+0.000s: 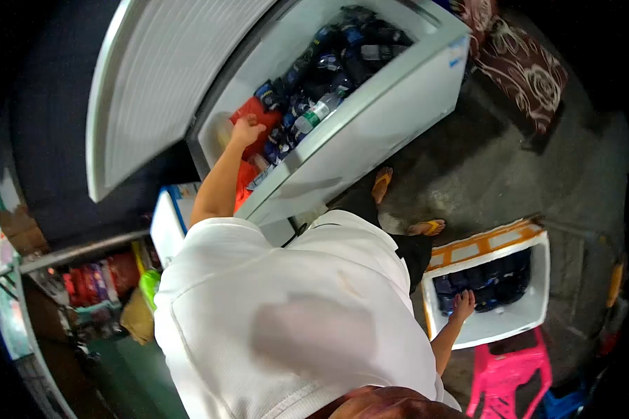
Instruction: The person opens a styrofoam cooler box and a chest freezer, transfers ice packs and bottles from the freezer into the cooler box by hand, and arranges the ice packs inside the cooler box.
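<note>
My left hand (247, 130) is inside an open chest freezer (370, 126), its fingers apart over a red plastic bag (253, 110). To its right lies a clear bottle with a green label (318, 113), among several dark bottles (339, 59). My right hand (463, 304) is over the near side of a white foam box (493, 328), with its fingers apart. Dark packed bottles (496, 279) fill the far part of this box, close to my fingertips. Neither hand appears to hold anything.
The raised freezer lid (154, 84) stands at the upper left. A pink plastic stool (510, 373) is beside the foam box. Shelves with red packages (101, 283) are at the left. A brown patterned cushion (528, 73) sits at the upper right, by the grey floor (538, 178).
</note>
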Demonstrator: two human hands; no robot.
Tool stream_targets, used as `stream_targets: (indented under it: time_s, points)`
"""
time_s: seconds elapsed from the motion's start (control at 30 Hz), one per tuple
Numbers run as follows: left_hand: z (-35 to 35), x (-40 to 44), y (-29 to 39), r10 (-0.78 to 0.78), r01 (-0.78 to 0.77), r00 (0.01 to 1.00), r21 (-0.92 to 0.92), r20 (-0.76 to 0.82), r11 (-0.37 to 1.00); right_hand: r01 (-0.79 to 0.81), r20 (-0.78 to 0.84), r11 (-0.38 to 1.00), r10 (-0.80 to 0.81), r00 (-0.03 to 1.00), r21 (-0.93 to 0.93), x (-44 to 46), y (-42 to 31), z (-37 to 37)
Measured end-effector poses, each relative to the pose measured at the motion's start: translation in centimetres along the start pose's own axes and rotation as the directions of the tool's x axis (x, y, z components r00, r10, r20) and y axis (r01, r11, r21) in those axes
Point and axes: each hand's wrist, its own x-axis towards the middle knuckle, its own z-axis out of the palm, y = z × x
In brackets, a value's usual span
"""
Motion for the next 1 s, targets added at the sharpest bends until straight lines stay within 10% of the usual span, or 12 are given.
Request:
stream_targets:
  time_s: [0.3,0.53,0.67,0.77,0.83,1.0]
  points:
    - [9.2,0.7,-10.2,0.027,-0.180,0.747,0.163,0.664,0.970,0.291,0.088,0.928,-0.278,0.957,-0.232,-10.9,-18.6,9.9]
    - [10.4,1.7,-12.5,-0.027,-0.096,0.816,0.183,0.577,0.978,0.685,0.519,0.650,-0.482,0.706,-0.329,-18.0,-26.7,30.8]
    - [9.8,2.3,-13.3,0.025,-0.130,0.821,0.144,0.570,0.981,0.840,0.776,0.541,-0.514,0.366,-0.038,-21.2,-26.7,43.4]
    - [10.5,4.6,-18.2,0.004,-0.056,0.833,0.077,0.553,0.995,0.815,0.912,0.580,-0.332,0.238,-0.002,-28.0,-24.8,53.7]
    - [10.2,5.5,-21.1,0.117,0.036,0.898,-0.334,0.425,0.942,0.746,0.981,0.664,-0.109,0.161,-0.048,-31.8,-22.5,59.2]
    - [2.1,3.8,-11.7,0.195,-0.099,0.959,-0.399,0.207,0.912,0.976,0.984,0.132,-0.062,-0.168,0.175,-36.8,-14.9,70.7]
